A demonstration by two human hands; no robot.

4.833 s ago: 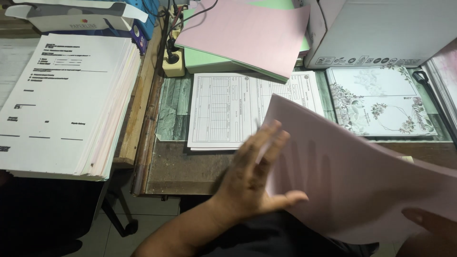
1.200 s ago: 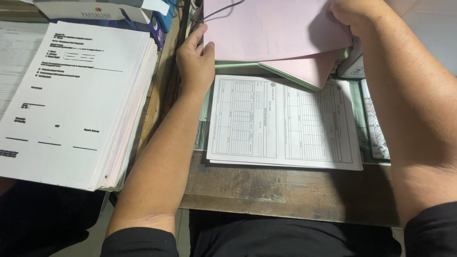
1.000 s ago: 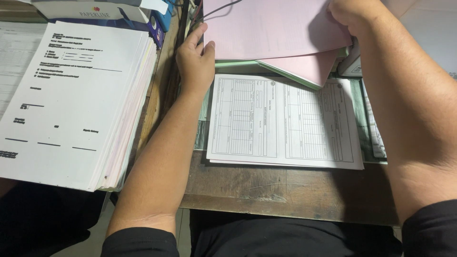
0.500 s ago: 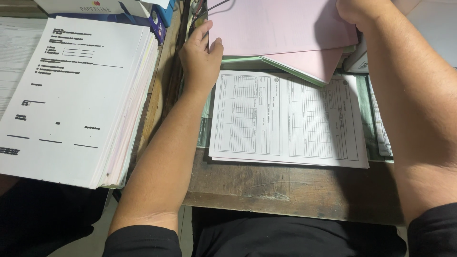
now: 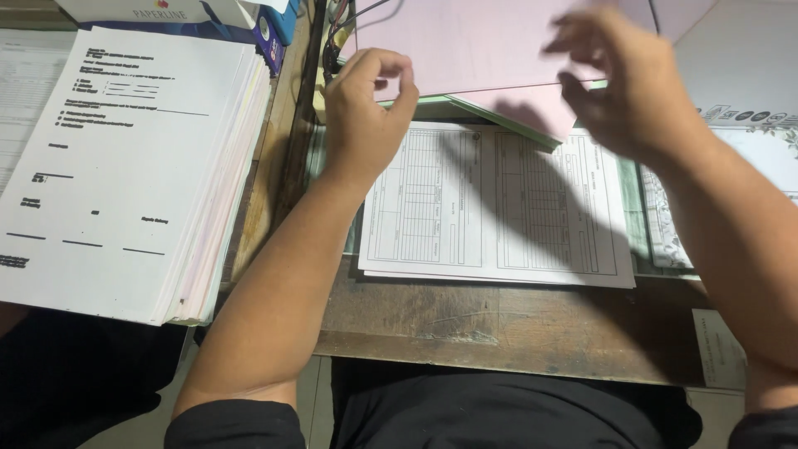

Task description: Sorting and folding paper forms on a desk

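My left hand (image 5: 366,104) hovers with fingers loosely curled at the left edge of a pink paper stack (image 5: 474,46) and holds nothing. My right hand (image 5: 619,79) is blurred, fingers spread, lifted above the stack's right side, also holding nothing. The pink stack lies on green sheets (image 5: 449,104) at the back of the wooden desk (image 5: 499,320). In front of it lies a white printed form with tables (image 5: 499,208), partly shaded by my right arm.
A thick pile of white printed sheets (image 5: 116,166) sits on the left. Behind it are a paper ream box (image 5: 166,10) and cables (image 5: 341,17). Floral printed cards (image 5: 665,216) and a white box (image 5: 740,75) lie on the right.
Both hands have let go of the pink stack and drawn back toward me; the right hand is lifted and moving. Earlier I carried a pink sheet bundle onto the stack.
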